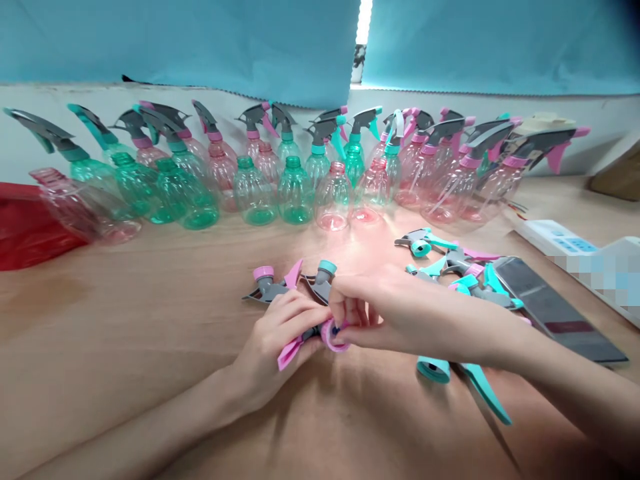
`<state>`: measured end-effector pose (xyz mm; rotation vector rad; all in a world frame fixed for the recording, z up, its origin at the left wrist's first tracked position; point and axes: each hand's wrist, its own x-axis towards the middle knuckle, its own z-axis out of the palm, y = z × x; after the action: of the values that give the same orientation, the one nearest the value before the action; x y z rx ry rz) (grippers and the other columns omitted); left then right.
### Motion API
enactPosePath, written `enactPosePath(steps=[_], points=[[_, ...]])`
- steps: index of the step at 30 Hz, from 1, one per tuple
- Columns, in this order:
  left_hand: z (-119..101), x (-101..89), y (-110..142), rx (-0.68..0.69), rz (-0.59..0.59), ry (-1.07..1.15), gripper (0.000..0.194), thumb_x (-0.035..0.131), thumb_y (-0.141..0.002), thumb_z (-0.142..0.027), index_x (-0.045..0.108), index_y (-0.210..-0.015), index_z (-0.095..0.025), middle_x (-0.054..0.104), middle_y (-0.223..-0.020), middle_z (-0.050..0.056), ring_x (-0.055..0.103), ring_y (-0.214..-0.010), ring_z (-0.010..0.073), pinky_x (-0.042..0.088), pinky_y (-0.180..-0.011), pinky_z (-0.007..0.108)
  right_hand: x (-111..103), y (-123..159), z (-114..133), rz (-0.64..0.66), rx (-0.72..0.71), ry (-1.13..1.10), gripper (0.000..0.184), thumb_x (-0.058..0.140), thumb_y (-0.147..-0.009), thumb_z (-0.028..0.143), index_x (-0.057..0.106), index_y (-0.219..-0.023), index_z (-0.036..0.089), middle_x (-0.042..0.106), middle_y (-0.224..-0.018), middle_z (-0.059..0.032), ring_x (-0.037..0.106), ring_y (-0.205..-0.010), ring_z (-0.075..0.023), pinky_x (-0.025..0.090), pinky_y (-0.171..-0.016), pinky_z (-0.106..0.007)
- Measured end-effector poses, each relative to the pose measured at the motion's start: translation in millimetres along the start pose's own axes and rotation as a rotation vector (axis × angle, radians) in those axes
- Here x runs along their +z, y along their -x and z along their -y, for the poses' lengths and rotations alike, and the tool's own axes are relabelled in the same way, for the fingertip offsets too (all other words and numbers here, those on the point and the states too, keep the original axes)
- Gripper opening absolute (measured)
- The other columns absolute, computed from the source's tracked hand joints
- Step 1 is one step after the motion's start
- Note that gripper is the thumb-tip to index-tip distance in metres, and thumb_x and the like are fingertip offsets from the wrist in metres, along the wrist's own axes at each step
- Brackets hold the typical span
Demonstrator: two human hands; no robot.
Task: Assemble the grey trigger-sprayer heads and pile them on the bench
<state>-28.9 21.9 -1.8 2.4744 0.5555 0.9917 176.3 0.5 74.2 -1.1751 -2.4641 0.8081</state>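
Note:
My left hand (273, 340) is closed round a grey spray head with a pink trigger (290, 351) just above the table. My right hand (380, 310) pinches the pink screw cap (334, 335) at that head's end, fingers pressed together on it. Just behind my hands lie two loose spray heads, one with a pink cap (267, 283) and one with a teal cap (324, 277). A teal-capped spray head (453, 373) lies under my right forearm.
Several green and pink clear bottles (295, 193), some fitted with spray heads, stand in rows along the back of the wooden table (150, 313). A pile of loose spray heads (450, 263) lies at right, beside a dark flat tray (550, 307). A red bag (25, 230) is at far left.

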Motion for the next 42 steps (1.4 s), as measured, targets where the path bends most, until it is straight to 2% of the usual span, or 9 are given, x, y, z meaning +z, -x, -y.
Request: enactPosePath(steps=[6,12,16,19,24,29,33,39,42], points=[[0,0.0,1,-0.002,0.027,-0.098,0.011,0.049,-0.092,-0.022,0.055,-0.101,-0.018,0.061,-0.094,0.006,0.052,-0.089,0.0193,0.042,-0.079,0.035,16,-9,-12,-0.043,-0.048,-0.109,0.021,0.057,-0.069,0.013,0.038,-0.069,0.021,0.045,-0.059,0.0097,0.040,-0.052,-0.0050,0.028,-0.045,-0.018],[-2,2.0,1,0.014,0.044,-0.126,0.013,0.047,-0.094,-0.025,0.054,-0.102,-0.018,0.062,-0.097,0.005,0.054,-0.092,0.0192,0.038,-0.082,0.035,17,-5,-8,-0.010,-0.003,-0.097,0.022,0.056,-0.068,0.016,0.035,-0.070,0.022,0.045,-0.061,0.0084,0.040,-0.054,-0.0064,0.027,-0.046,-0.020],[-3,1.3,1,-0.044,0.075,-0.120,0.011,0.051,-0.090,-0.020,0.054,-0.101,-0.019,0.061,-0.096,0.004,0.054,-0.090,0.0185,0.037,-0.082,0.033,12,-1,3,-0.040,0.024,0.005,0.020,0.052,-0.067,0.012,0.036,-0.073,0.022,0.048,-0.063,0.0069,0.043,-0.054,-0.0077,0.027,-0.046,-0.020],[-2,1.0,3,-0.077,0.090,-0.124,0.018,0.055,-0.087,-0.015,0.052,-0.104,-0.020,0.060,-0.097,0.003,0.054,-0.090,0.0179,0.037,-0.082,0.032,12,0,8,-0.080,0.030,0.089,0.020,0.050,-0.067,0.011,0.034,-0.073,0.022,0.048,-0.062,0.0063,0.042,-0.053,-0.0084,0.024,-0.045,-0.021],[-2,1.6,3,-0.056,0.051,-0.164,0.022,0.055,-0.086,-0.012,0.050,-0.106,-0.019,0.060,-0.096,0.003,0.054,-0.088,0.0175,0.037,-0.082,0.032,18,-4,4,-0.141,0.005,0.057,0.023,0.051,-0.070,0.013,0.030,-0.072,0.022,0.044,-0.061,0.0074,0.039,-0.053,-0.0074,0.026,-0.046,-0.020],[-5,2.3,1,-0.059,-0.012,-0.184,0.017,0.056,-0.085,-0.012,0.052,-0.099,-0.020,0.061,-0.090,0.002,0.052,-0.086,0.0184,0.037,-0.080,0.033,28,-5,7,-0.197,0.013,0.259,0.016,0.047,-0.068,0.009,0.037,-0.074,0.020,0.042,-0.065,0.0047,0.037,-0.053,-0.0093,0.023,-0.046,-0.024],[-6,1.7,0,-0.065,-0.034,-0.197,0.012,0.058,-0.083,-0.017,0.053,-0.093,-0.019,0.062,-0.085,0.002,0.053,-0.085,0.0199,0.035,-0.078,0.035,39,-4,12,-0.264,-0.035,0.439,0.015,0.039,-0.070,0.006,0.044,-0.080,0.017,0.044,-0.069,0.0011,0.037,-0.052,-0.0123,0.022,-0.043,-0.027],[-9,4.0,-1,-0.081,-0.085,-0.274,0.010,0.054,-0.084,-0.019,0.054,-0.094,-0.018,0.063,-0.084,0.003,0.054,-0.083,0.0203,0.034,-0.077,0.036,47,-6,12,-0.301,-0.101,0.586,0.018,0.039,-0.074,0.003,0.048,-0.083,0.016,0.048,-0.073,-0.0025,0.040,-0.051,-0.0145,0.026,-0.041,-0.028],[-12,3.7,0,-0.137,-0.061,-0.259,0.017,0.057,-0.081,-0.019,0.055,-0.098,-0.017,0.063,-0.090,0.005,0.053,-0.087,0.0214,0.034,-0.080,0.037,47,-5,8,-0.306,-0.119,0.623,0.018,0.041,-0.075,0.002,0.047,-0.084,0.016,0.049,-0.074,-0.0028,0.043,-0.052,-0.0152,0.028,-0.041,-0.028]])
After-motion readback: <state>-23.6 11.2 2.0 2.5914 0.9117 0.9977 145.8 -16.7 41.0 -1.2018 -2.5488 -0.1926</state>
